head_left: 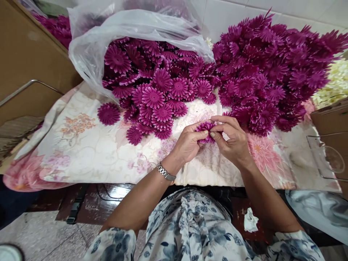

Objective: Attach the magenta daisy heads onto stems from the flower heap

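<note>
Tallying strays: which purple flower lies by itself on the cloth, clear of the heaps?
The leftmost flower, flat on cloth by the bag; others overlap, bar the held flower.

Hidden parts around your hands

Your left hand (187,143) and right hand (233,141) cover most of the purple flower (204,127); only its upper petals show. Far above your left hand, the top edge cuts the plastic bag (89,54). Beyond your right hand, the white flowers (335,85) and a clear plastic piece (323,156) run off the right edge.
</note>
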The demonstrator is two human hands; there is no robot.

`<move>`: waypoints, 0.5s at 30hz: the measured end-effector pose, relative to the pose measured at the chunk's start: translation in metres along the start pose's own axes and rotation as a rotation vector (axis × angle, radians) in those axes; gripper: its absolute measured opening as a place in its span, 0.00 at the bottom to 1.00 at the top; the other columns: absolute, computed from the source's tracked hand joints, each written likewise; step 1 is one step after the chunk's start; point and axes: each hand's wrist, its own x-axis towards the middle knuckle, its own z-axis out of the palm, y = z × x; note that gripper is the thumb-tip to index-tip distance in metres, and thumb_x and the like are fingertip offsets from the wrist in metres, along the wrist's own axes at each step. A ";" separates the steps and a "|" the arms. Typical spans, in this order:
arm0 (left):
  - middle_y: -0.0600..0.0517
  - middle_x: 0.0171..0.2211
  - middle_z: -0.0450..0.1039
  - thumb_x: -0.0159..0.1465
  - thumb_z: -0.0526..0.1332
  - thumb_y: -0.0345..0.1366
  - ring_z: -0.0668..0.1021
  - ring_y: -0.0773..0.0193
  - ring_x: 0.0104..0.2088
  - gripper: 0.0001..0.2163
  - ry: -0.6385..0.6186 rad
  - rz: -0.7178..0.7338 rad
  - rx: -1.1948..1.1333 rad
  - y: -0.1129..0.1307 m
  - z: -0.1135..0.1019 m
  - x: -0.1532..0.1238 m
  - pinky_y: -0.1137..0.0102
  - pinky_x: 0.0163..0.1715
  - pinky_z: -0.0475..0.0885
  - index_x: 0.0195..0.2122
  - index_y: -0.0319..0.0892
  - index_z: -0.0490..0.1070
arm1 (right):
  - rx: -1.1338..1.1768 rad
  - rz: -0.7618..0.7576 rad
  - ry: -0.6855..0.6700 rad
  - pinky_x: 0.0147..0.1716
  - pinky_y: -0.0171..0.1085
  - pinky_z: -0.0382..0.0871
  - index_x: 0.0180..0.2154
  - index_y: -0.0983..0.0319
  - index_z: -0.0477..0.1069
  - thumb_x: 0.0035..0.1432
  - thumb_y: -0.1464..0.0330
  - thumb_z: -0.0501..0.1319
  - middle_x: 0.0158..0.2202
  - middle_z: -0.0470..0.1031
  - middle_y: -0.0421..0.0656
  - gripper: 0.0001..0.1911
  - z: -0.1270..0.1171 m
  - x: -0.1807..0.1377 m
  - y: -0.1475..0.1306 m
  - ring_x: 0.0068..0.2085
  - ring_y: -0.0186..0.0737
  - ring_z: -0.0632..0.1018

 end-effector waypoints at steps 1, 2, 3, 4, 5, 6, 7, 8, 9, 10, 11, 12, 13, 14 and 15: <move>0.55 0.24 0.74 0.41 0.68 0.25 0.72 0.74 0.24 0.13 -0.004 0.004 -0.004 0.000 0.000 0.000 0.76 0.28 0.66 0.31 0.38 0.77 | 0.041 0.039 -0.002 0.46 0.46 0.71 0.32 0.62 0.72 0.56 0.73 0.61 0.43 0.76 0.50 0.02 -0.001 0.000 0.000 0.45 0.43 0.77; 0.54 0.24 0.74 0.40 0.69 0.25 0.73 0.73 0.25 0.14 -0.006 0.009 -0.009 0.000 0.000 -0.001 0.76 0.29 0.67 0.31 0.38 0.77 | 0.080 0.078 -0.003 0.47 0.46 0.71 0.32 0.62 0.72 0.56 0.72 0.60 0.44 0.76 0.50 0.02 -0.002 -0.001 0.000 0.45 0.43 0.77; 0.54 0.24 0.74 0.40 0.70 0.25 0.74 0.72 0.26 0.14 -0.008 0.012 -0.013 0.000 0.001 -0.001 0.75 0.29 0.67 0.31 0.39 0.77 | 0.115 0.114 -0.002 0.47 0.46 0.71 0.32 0.62 0.72 0.56 0.72 0.60 0.44 0.76 0.50 0.02 -0.002 -0.001 -0.001 0.46 0.43 0.77; 0.54 0.24 0.74 0.39 0.70 0.25 0.74 0.72 0.26 0.15 -0.011 0.016 -0.017 0.000 0.001 -0.001 0.75 0.30 0.67 0.31 0.39 0.77 | 0.150 0.145 0.002 0.48 0.46 0.71 0.32 0.61 0.72 0.56 0.72 0.60 0.45 0.76 0.49 0.03 -0.002 -0.001 -0.002 0.46 0.43 0.77; 0.54 0.25 0.75 0.39 0.71 0.25 0.74 0.71 0.27 0.15 -0.015 0.022 -0.019 0.000 0.001 -0.001 0.75 0.30 0.67 0.31 0.38 0.77 | 0.184 0.173 0.004 0.49 0.46 0.71 0.31 0.61 0.72 0.57 0.71 0.60 0.45 0.76 0.49 0.03 -0.002 -0.002 -0.003 0.47 0.42 0.77; 0.54 0.25 0.75 0.39 0.71 0.25 0.75 0.71 0.27 0.15 -0.021 0.028 -0.018 0.000 0.001 -0.001 0.74 0.31 0.68 0.31 0.38 0.77 | 0.219 0.196 0.005 0.49 0.46 0.71 0.31 0.61 0.72 0.57 0.71 0.59 0.46 0.76 0.49 0.03 -0.002 -0.002 -0.003 0.47 0.42 0.77; 0.54 0.25 0.75 0.39 0.71 0.25 0.75 0.71 0.28 0.16 -0.029 0.034 -0.017 0.000 0.001 -0.001 0.74 0.32 0.68 0.31 0.38 0.77 | 0.252 0.214 0.007 0.50 0.46 0.70 0.31 0.61 0.72 0.57 0.70 0.59 0.46 0.76 0.49 0.03 -0.001 -0.002 -0.003 0.48 0.42 0.77; 0.53 0.26 0.75 0.40 0.71 0.26 0.75 0.71 0.28 0.16 -0.038 0.039 -0.015 0.000 0.001 -0.001 0.73 0.34 0.68 0.32 0.38 0.77 | 0.282 0.228 0.009 0.51 0.47 0.70 0.32 0.61 0.72 0.57 0.70 0.59 0.47 0.76 0.48 0.03 -0.001 -0.002 -0.003 0.48 0.42 0.77; 0.53 0.26 0.75 0.41 0.71 0.26 0.74 0.71 0.28 0.15 -0.048 0.042 -0.011 -0.001 0.001 -0.001 0.73 0.34 0.68 0.33 0.38 0.77 | 0.303 0.238 0.013 0.51 0.47 0.70 0.32 0.61 0.72 0.57 0.70 0.60 0.47 0.76 0.48 0.03 -0.001 -0.003 -0.003 0.48 0.42 0.77; 0.54 0.27 0.75 0.41 0.71 0.26 0.74 0.71 0.29 0.16 -0.057 0.043 -0.005 -0.001 0.001 -0.002 0.73 0.35 0.68 0.33 0.39 0.77 | 0.316 0.244 0.018 0.51 0.47 0.70 0.32 0.61 0.72 0.57 0.70 0.60 0.47 0.76 0.48 0.03 -0.001 -0.003 -0.002 0.48 0.41 0.77; 0.54 0.28 0.75 0.42 0.71 0.26 0.74 0.71 0.29 0.16 -0.065 0.043 0.004 -0.001 0.001 -0.002 0.73 0.35 0.68 0.34 0.39 0.77 | 0.322 0.246 0.021 0.52 0.47 0.69 0.32 0.61 0.72 0.57 0.70 0.60 0.47 0.76 0.48 0.03 -0.001 -0.003 -0.002 0.49 0.41 0.77; 0.54 0.29 0.75 0.42 0.70 0.26 0.74 0.71 0.30 0.16 -0.071 0.042 0.017 -0.001 0.001 -0.002 0.73 0.35 0.68 0.35 0.39 0.77 | 0.327 0.248 0.023 0.52 0.47 0.69 0.31 0.61 0.72 0.57 0.70 0.60 0.48 0.76 0.49 0.03 -0.001 -0.004 -0.002 0.49 0.42 0.77; 0.54 0.30 0.74 0.42 0.70 0.25 0.74 0.71 0.30 0.17 -0.073 0.043 0.032 -0.001 0.001 -0.002 0.73 0.35 0.67 0.35 0.40 0.77 | 0.334 0.252 0.023 0.52 0.47 0.69 0.31 0.61 0.72 0.57 0.71 0.60 0.48 0.75 0.49 0.03 0.000 -0.004 -0.001 0.50 0.42 0.76; 0.54 0.30 0.74 0.42 0.69 0.24 0.74 0.71 0.30 0.17 -0.070 0.047 0.048 -0.001 0.001 -0.002 0.73 0.35 0.67 0.35 0.40 0.77 | 0.350 0.260 0.021 0.52 0.47 0.69 0.31 0.61 0.73 0.57 0.71 0.61 0.49 0.75 0.49 0.03 0.001 -0.005 -0.001 0.51 0.42 0.76; 0.55 0.29 0.74 0.41 0.68 0.23 0.73 0.71 0.30 0.18 -0.060 0.053 0.066 -0.002 0.001 -0.001 0.73 0.35 0.67 0.35 0.40 0.76 | 0.378 0.273 0.020 0.53 0.47 0.68 0.31 0.61 0.73 0.57 0.70 0.61 0.49 0.75 0.49 0.03 0.002 -0.006 -0.001 0.51 0.42 0.75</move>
